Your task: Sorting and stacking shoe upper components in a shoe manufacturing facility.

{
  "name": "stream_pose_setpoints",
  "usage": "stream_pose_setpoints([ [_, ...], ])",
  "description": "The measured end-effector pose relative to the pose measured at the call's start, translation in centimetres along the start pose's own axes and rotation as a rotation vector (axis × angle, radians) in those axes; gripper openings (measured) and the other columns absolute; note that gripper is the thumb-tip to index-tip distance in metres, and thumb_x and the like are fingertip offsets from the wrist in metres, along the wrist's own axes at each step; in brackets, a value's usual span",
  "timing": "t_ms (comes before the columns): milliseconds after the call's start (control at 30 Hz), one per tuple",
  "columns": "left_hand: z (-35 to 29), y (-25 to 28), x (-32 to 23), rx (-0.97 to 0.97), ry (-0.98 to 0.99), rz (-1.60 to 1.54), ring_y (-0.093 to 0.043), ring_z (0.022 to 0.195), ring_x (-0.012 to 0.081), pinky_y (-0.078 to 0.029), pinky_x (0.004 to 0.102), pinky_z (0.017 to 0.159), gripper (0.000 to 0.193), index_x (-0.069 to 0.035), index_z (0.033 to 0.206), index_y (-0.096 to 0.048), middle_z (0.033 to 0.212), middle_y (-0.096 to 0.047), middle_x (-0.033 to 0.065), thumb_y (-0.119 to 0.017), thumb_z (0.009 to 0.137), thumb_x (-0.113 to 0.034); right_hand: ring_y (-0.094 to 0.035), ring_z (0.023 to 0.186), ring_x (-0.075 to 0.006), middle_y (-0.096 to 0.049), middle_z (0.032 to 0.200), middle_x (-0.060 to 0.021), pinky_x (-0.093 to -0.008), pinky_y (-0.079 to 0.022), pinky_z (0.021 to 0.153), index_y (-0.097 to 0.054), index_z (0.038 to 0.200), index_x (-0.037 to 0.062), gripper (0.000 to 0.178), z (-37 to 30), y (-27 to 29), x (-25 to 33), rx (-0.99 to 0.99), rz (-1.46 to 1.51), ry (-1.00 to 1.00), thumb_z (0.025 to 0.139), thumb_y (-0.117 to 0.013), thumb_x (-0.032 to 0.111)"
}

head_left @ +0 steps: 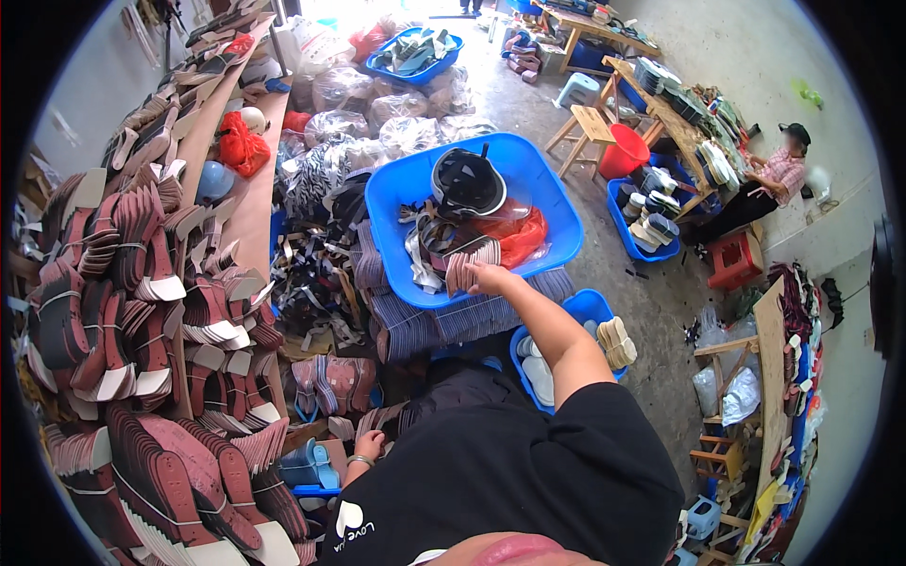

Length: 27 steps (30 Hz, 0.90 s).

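Note:
My right hand reaches forward to the near rim of a large blue plastic tub. Its fingers are closed on a striped, pinkish stack of insoles at the tub's edge. Inside the tub lie a dark upturned helmet, a red plastic bag and loose strips of material. Low at my left side, my left hand, with a band on the wrist, has its fingers loosely bent. No object shows in it. Close by are layered insoles and light blue slippers.
Tied bundles of dark red insoles pile up along the left. Striped bundles lie under the tub, clear bags beyond it. A blue crate of soles stands right of my arm. A co-worker is at a bench.

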<state>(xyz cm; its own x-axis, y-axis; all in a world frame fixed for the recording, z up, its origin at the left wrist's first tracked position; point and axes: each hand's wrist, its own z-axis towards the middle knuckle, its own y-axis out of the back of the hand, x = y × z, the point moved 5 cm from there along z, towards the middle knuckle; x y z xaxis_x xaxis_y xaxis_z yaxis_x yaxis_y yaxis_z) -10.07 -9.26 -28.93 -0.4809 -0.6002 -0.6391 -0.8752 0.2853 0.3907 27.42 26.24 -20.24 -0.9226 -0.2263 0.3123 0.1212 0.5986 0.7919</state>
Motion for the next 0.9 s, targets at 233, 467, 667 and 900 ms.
stream_pose_setpoints([
  [233,1.4,-1.8,8.4,0.020,0.031,-0.017,-0.062,0.070,0.0195,-0.049,0.0325,0.065,0.025,-0.003,0.101,-0.064,0.082,-0.066,0.0098,-0.058,0.085,-0.021,-0.042,0.121,-0.0410,-0.001,0.145,-0.0311,-0.0382,-0.038,0.100,-0.027,0.140,0.0087,0.089,-1.0,-3.2,1.1,-0.050,0.006,-0.008,0.070,-0.075,0.034],
  [467,4.3,-2.2,10.7,0.111,-0.026,0.009,-0.064,0.081,0.0236,-0.050,0.0343,0.073,0.027,-0.006,0.101,-0.065,0.089,-0.067,0.0114,-0.060,0.083,-0.025,-0.055,0.104,-0.0271,-0.056,0.118,-0.0118,-0.0363,-0.043,0.091,-0.053,0.118,0.0028,0.042,4.1,1.9,-4.1,-0.025,0.185,0.186,0.084,-0.057,0.027],
  [667,3.5,-2.1,9.2,0.050,-0.049,0.098,-0.064,0.081,0.0257,-0.049,0.0353,0.074,0.027,-0.005,0.100,-0.065,0.088,-0.067,0.0132,-0.059,0.084,-0.026,-0.055,0.103,-0.0367,-0.058,0.109,-0.0215,-0.0427,-0.042,0.090,-0.043,0.127,0.0019,0.063,-8.2,27.3,8.1,-1.303,0.315,0.423,0.075,-0.067,0.027],
  [900,3.0,-2.9,3.0,0.091,-0.064,0.235,-0.064,0.083,0.0279,-0.048,0.0355,0.076,0.026,-0.003,0.093,-0.067,0.088,-0.067,0.0158,-0.059,0.083,-0.025,-0.018,0.135,-0.0383,-0.013,0.148,-0.0180,-0.0597,-0.027,0.099,-0.023,0.142,0.0173,0.094,-3.6,4.8,0.9,-0.639,-0.184,-0.036,0.067,-0.073,0.043],
])
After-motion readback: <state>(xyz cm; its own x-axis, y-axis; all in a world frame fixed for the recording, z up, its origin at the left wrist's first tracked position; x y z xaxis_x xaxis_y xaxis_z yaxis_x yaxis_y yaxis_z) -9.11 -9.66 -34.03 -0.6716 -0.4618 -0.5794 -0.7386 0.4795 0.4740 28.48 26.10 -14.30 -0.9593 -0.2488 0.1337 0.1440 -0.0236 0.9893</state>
